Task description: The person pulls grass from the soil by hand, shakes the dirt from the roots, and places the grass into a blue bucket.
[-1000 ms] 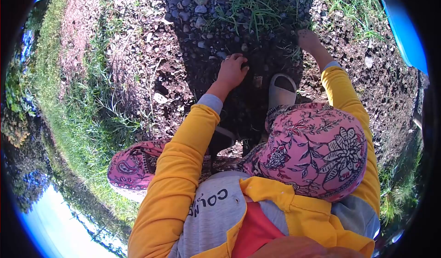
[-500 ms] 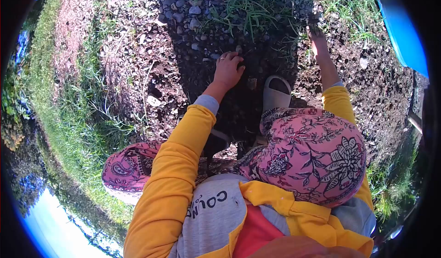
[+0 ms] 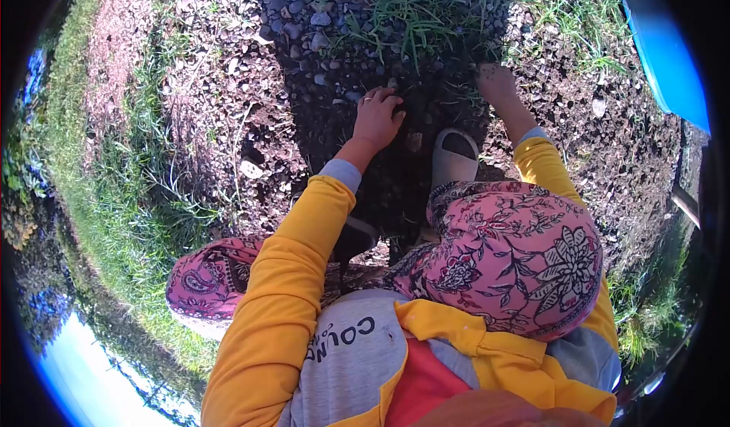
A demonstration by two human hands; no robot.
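Note:
My left hand [image 3: 378, 119], with a ring on one finger, rests on the dark shaded soil [image 3: 380, 168]. Its fingers are bent downward and slightly apart, and I see nothing held in them. To the right, my right hand [image 3: 496, 85] is closed low over the ground at the shadow's edge. Thin grass blades [image 3: 462, 92] lie just beside its fingers; whatever it may grip is hidden. Small stones [image 3: 319, 41] and a clump of green grass [image 3: 411, 16] are beyond both hands.
A light slide sandal [image 3: 454, 161] is on my foot between my arms. Pink patterned cloth [image 3: 517, 252] covers my bent knees. Long grass [image 3: 122, 222] grows at the left, and a blue object [image 3: 665, 54] stands at the far right. A pale stone-like piece [image 3: 251, 169] lies left.
My right hand has moved left, from the sunlit soil toward the shadow's edge, and its arm is now more bent. My left hand has stayed almost in place.

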